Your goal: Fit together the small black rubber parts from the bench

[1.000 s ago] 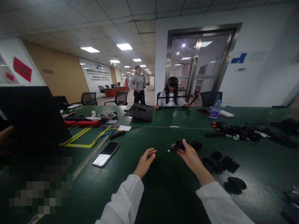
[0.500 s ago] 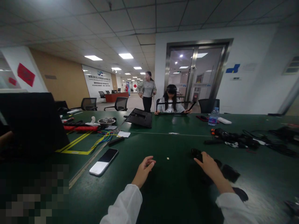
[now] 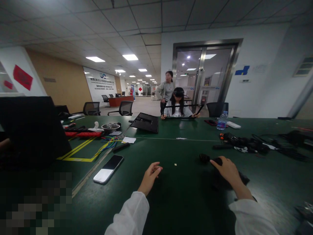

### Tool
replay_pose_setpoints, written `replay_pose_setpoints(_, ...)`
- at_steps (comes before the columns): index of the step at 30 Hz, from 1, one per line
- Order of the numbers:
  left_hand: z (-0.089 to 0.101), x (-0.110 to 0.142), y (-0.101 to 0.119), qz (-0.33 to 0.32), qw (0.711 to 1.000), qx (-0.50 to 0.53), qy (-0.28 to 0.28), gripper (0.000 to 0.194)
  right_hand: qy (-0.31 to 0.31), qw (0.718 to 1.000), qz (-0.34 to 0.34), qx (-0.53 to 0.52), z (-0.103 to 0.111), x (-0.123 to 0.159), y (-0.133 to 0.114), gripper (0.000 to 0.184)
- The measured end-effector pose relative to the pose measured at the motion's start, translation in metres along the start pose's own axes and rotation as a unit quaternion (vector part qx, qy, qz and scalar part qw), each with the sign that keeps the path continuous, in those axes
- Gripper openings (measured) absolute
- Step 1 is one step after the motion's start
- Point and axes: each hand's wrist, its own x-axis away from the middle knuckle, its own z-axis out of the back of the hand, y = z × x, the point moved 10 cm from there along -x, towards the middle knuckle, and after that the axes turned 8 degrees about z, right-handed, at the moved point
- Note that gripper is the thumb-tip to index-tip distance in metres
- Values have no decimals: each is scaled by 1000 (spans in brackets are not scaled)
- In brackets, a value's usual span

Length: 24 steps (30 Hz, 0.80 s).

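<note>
My left hand (image 3: pixel 149 177) hovers over the green table with its fingers loosely curved and apart, holding nothing. A tiny pale square (image 3: pixel 175 164) lies to its right. My right hand (image 3: pixel 230 171) has its thumb and fingers around a small black object (image 3: pixel 216 161), whose kind I cannot make out. Just left of it sits a rounded black piece (image 3: pixel 203 158). Another dark piece (image 3: pixel 244 178) shows partly from behind my right hand and wrist. A phone (image 3: pixel 109 169) lies face up to the left of my left hand.
A black panel (image 3: pixel 146 122), a water bottle (image 3: pixel 222 120) and a tangle of black gear and cables (image 3: pixel 254 145) lie farther back. Coloured wires (image 3: pixel 107 147) and a metal bowl (image 3: pixel 110 127) are at left. Across the table a seated person holds a black frame (image 3: pixel 182 106); another person stands behind.
My right hand has moved a little to the right, away from the rounded black piece, and now has another small black object in its fingers. The left hand is nearly still. The standing person moved right.
</note>
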Motion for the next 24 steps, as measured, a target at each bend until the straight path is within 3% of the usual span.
replay_pose_setpoints(3, 0, 1, 1, 2, 1000, 1, -2, 39, 64, 998, -20, 2, 20, 0, 14, 49)
replay_pose_setpoints(6, -1, 0, 1, 0, 1000, 4, -2, 39, 76, 997, -11, 13, 24, 0, 22, 44)
replay_pose_setpoints(9, 0, 0, 2, -4, 1000, 10, 5, 37, 46, 998, 17, 25, 15, -1, 24, 41)
replay_pose_setpoints(15, 0, 2, 4, 6, 1000, 14, 12, 36, -82, 995, 53, 32, -16, -3, 18, 48)
replay_pose_setpoints(20, 0, 4, 4, 9, 1000, 17, 4, 36, -89, 992, 76, 40, -20, -7, 12, 45)
replay_pose_setpoints(24, 1, 3, 4, 2, 1000, 17, 2, 36, -43, 997, 32, 49, -20, -8, 35, 43)
